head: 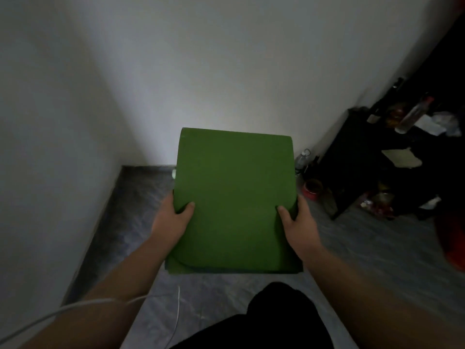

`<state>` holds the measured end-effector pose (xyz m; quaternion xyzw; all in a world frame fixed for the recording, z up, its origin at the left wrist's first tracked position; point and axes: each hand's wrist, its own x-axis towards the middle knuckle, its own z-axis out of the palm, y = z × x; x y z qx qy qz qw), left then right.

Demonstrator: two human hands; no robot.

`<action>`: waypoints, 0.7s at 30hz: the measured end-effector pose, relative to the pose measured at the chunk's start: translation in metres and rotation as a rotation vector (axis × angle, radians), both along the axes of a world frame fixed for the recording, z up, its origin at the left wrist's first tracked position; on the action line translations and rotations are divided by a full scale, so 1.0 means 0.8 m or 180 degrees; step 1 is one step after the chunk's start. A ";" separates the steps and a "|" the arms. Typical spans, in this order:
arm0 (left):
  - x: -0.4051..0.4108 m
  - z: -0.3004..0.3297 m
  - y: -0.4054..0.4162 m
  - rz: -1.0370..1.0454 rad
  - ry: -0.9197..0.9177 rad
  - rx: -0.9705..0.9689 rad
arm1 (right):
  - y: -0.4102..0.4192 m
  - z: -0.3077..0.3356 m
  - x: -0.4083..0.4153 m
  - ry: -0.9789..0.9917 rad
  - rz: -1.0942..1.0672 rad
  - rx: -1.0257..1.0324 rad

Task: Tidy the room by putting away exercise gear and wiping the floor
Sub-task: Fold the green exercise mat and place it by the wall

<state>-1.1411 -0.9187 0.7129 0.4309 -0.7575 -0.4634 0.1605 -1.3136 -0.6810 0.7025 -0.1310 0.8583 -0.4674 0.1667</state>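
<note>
Mat (235, 197): green exercise mat, folded or loosely rolled into a thick slab, being held off the floor in front of the person, in the middle of the head view, its far edge rising against the white wall (226, 71).
Left hand (171, 220): gripping the mat's left edge near its lower half; the thumb is lying on the top face, and the fingers are curling under, out of sight.
Right hand (299, 220): gripping the right edge at the same height, thumb on top, fingers wrapping round the side.
Mat layers: a curved inner fold is showing along the near bottom edge, so the layers are sitting loosely on one another and are not bound.
Floor (130, 222): grey, marbled, running to the far corner where two walls are meeting; whether it is dirty cannot be told in this dim light.
Dark shelf (364, 167): standing at the right, crowded with bottles and small clutter; a plastic bottle (303, 158) and a red bowl (312, 188) are lying on the floor beside it.
Cable (75, 307): white, crossing the near left forearm.
Step in hand: judged to be the putting away of the gear, with the mat being carried toward a resting place; wiping looks not yet begun.
Next move calls for: an even two-sided grip so the folds are not slipping open, and a free spot, likely the far corner, kept clear of the bottle and bowl.
</note>
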 end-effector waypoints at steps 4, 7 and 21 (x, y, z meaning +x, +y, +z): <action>-0.104 -0.012 -0.038 -0.0174 0.0069 0.0184 | -0.025 -0.014 -0.092 -0.0116 -0.0229 0.0050; -0.195 -0.039 -0.060 -0.0267 0.0039 0.0161 | -0.043 -0.041 -0.175 -0.0071 -0.0277 0.0116; -0.629 -0.240 -0.161 0.0089 -0.0369 0.0639 | -0.169 -0.260 -0.627 -0.0336 -0.0014 0.0792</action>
